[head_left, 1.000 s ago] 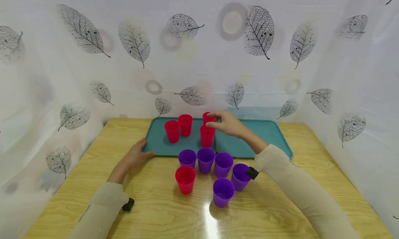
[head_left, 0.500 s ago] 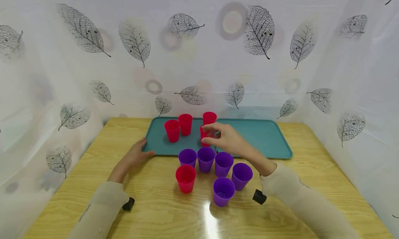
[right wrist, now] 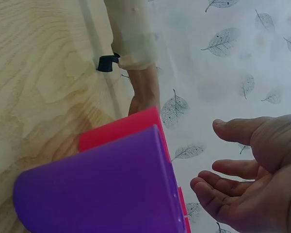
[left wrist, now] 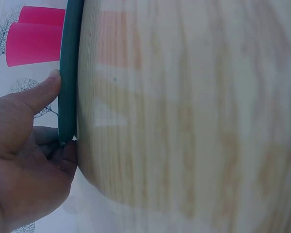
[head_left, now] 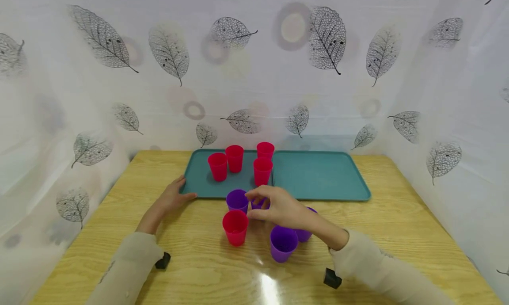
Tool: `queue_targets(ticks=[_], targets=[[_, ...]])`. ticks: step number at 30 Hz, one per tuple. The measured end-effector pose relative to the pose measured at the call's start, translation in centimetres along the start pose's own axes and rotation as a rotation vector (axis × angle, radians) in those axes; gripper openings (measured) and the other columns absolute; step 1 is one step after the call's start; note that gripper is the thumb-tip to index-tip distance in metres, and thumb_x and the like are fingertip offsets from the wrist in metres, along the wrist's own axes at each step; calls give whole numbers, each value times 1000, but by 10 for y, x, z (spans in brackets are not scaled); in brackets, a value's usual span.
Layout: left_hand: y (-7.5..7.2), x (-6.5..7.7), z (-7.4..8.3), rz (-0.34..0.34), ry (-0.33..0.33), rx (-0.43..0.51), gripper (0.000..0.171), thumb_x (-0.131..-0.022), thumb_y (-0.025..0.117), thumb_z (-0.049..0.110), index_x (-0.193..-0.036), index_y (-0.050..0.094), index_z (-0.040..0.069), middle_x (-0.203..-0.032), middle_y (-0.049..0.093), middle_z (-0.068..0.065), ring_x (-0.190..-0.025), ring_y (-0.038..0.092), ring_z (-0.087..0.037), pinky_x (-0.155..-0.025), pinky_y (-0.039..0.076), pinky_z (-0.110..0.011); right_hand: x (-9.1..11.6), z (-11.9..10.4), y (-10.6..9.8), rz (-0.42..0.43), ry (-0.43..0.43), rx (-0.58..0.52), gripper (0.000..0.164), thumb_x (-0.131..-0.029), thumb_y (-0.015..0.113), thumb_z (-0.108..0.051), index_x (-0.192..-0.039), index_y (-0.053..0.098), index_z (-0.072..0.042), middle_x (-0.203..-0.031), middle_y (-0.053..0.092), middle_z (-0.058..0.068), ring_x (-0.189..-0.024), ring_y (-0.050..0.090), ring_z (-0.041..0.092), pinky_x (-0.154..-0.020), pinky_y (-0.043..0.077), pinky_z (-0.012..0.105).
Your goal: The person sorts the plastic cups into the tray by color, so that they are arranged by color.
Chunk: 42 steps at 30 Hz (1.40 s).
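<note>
My left hand (head_left: 172,199) grips the near left corner of a teal tray (head_left: 203,189), with thumb and fingers around its edge in the left wrist view. Over the purple cups at mid-table is my right hand (head_left: 282,210), thumb and fingers apart and nothing between them. It partly covers a purple cup (head_left: 259,204) and hides another. Beside that stands a purple cup (head_left: 237,200), with a red cup (head_left: 235,230) just in front. Nearer me are a purple cup (head_left: 283,247) and one more, half behind my forearm. A purple cup (right wrist: 97,184) fills the right wrist view's lower part.
Several red cups stand upright on the left tray, among them a front one (head_left: 262,170) and a left one (head_left: 218,167). A second teal tray (head_left: 322,177) adjoins on the right. A leaf-patterned curtain (head_left: 254,75) surrounds the wooden table (head_left: 199,269).
My right hand has come back from the red cups on the tray, toward me, to over the purple cups. The left hand stays at the tray corner; the cups stand where they were.
</note>
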<state>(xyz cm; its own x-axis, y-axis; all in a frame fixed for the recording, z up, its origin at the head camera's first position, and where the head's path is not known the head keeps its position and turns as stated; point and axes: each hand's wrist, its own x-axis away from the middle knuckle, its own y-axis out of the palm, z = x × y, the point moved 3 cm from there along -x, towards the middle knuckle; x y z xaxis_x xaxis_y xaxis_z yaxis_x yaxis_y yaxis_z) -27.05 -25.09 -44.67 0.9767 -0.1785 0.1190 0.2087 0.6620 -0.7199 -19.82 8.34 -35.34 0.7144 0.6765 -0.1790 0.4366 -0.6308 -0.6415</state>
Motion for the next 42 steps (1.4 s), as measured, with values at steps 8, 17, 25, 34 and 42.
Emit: queue_targets(ticks=[8, 17, 25, 34, 42], targets=[[-1, -1, -1, 2, 3, 0, 81, -102, 66, 19, -150, 18, -25, -161, 10, -41, -149, 9, -57, -122, 14, -62, 1, -3, 14, -68, 30, 25, 46, -95, 78, -19, -133, 64, 4, -106, 72, 1, -103, 69, 28, -87, 59, 39], [0, -3, -3, -1, 2, -1, 81, -102, 67, 19, -151, 19, -24, -161, 10, -41, -149, 10, -57, -122, 14, -62, 2, 0, 24, -103, 29, 28, 46, -93, 79, -18, -131, 65, 5, -105, 70, 9, -97, 69, 32, -85, 60, 43], [0, -2, -2, 1, 4, -2, 81, -102, 67, 19, -151, 19, -25, -161, 11, -41, -149, 10, -56, -122, 15, -62, 0, -4, 31, -110, -5, 49, 44, -90, 81, -15, -128, 68, 2, -96, 68, 9, -85, 65, 26, -78, 59, 33], [0, -1, -1, 8, 9, -6, 79, -102, 66, 17, -150, 19, -25, -161, 11, -42, -149, 10, -57, -122, 14, -63, -4, -10, 42, -179, 60, 38, 57, -87, 84, -19, -138, 63, -2, -120, 69, 6, -104, 67, 17, -88, 58, 31], [1, 0, -1, 8, 0, -9, 79, -103, 65, 18, -151, 19, -24, -162, 11, -41, -149, 10, -57, -122, 14, -63, -10, -16, 52, -233, 69, 105, 66, -87, 86, -22, -145, 59, -5, -113, 63, 2, -78, 56, 8, -68, 49, 20]])
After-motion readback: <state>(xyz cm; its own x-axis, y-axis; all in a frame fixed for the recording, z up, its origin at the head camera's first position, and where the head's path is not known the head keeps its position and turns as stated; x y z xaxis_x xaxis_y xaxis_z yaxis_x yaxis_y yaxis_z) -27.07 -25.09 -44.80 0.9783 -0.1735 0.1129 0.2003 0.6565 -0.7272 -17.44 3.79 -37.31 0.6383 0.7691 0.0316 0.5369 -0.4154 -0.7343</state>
